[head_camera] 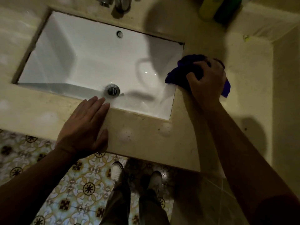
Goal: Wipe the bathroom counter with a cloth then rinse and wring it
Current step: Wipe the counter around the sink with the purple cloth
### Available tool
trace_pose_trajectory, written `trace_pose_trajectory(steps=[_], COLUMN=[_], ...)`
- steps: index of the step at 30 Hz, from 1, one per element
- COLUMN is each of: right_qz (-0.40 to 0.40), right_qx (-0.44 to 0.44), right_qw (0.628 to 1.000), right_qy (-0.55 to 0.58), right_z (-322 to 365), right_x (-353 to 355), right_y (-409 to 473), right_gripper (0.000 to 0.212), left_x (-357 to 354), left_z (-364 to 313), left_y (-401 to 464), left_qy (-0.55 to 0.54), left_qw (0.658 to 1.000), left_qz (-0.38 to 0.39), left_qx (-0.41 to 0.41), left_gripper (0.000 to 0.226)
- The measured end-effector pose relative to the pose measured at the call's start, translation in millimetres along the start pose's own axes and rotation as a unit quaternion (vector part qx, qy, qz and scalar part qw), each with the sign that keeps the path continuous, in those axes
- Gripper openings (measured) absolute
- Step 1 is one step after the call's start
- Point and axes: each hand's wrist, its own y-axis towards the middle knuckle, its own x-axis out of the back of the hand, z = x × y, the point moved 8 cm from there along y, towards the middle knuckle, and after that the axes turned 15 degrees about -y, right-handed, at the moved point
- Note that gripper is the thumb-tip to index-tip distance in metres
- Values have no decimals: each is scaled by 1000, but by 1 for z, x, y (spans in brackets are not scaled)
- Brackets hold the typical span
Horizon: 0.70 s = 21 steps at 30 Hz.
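Note:
A dark purple cloth [183, 70] lies bunched on the beige counter [243, 82] at the right edge of the white sink [90, 59]. My right hand [207, 80] grips the cloth from above, fingers curled into it, and part of the cloth hangs over the sink's rim. My left hand [84, 127] rests flat on the counter's front strip, fingers straight and together, fingertips reaching the sink edge near the drain [112, 90]. Water wets the basin around the drain.
A chrome faucet [120, 4] stands behind the sink. A yellow bottle [208, 8] and a green bottle [227, 10] sit at the back right, with a raised ledge [276, 25] beside them. Patterned floor tiles [78, 184] and my shoes [116, 172] show below the counter edge.

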Motion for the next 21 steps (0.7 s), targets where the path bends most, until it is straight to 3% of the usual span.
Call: trace_pose_trajectory(steps=[4, 9, 15, 21], right_qz=[-22, -15, -51, -22], right_qx=[13, 14, -22, -33], right_qw=[999, 1000, 998, 998], right_qy=[44, 6, -28, -46], right_z=[-13, -16, -13, -4], right_x=[10, 10, 7, -1], right_y=[-62, -104, -58, -19], right_gripper=[39, 45, 45, 49], left_x=[0, 1, 1, 1], left_z=[1, -1, -2, -1], left_y=[0, 1, 0, 0], left_qy=[-4, 3, 8, 0], left_qw=[1000, 1000, 1000, 1000], left_qz=[-4, -6, -6, -9], left_qx=[-7, -12, -12, -12], left_gripper=[77, 76, 76, 76])
